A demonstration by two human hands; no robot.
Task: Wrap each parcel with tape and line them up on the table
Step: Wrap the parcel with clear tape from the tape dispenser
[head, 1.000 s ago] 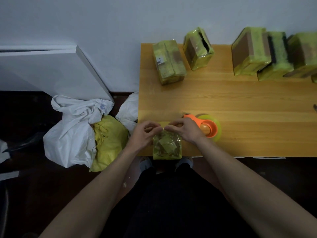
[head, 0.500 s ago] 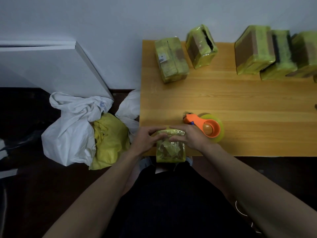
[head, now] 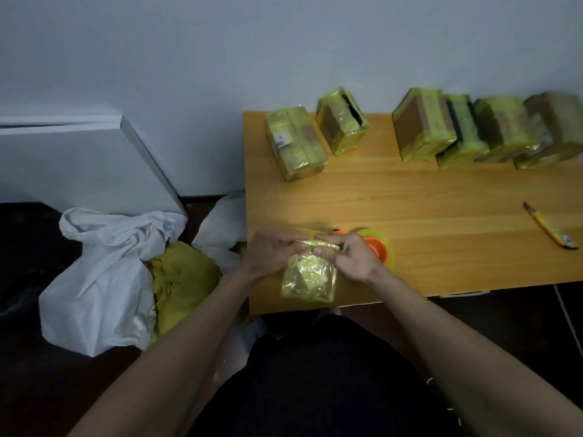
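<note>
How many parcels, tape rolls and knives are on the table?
Wrapped parcels in the back row: 6
Parcel held by the left hand and right hand: 1
Tape dispenser: 1
Yellow knife: 1
Total: 9

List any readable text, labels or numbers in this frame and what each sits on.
No text can be read in this frame.
White sticker on the leftmost wrapped parcel: barcode-like lines, too small to read.
White sack on the floor: a faint blue mark near its knot, blurred.
Yellow utility knife: nothing legible on it.
Parcel being wrapped: glossy tape, no print visible.
</note>
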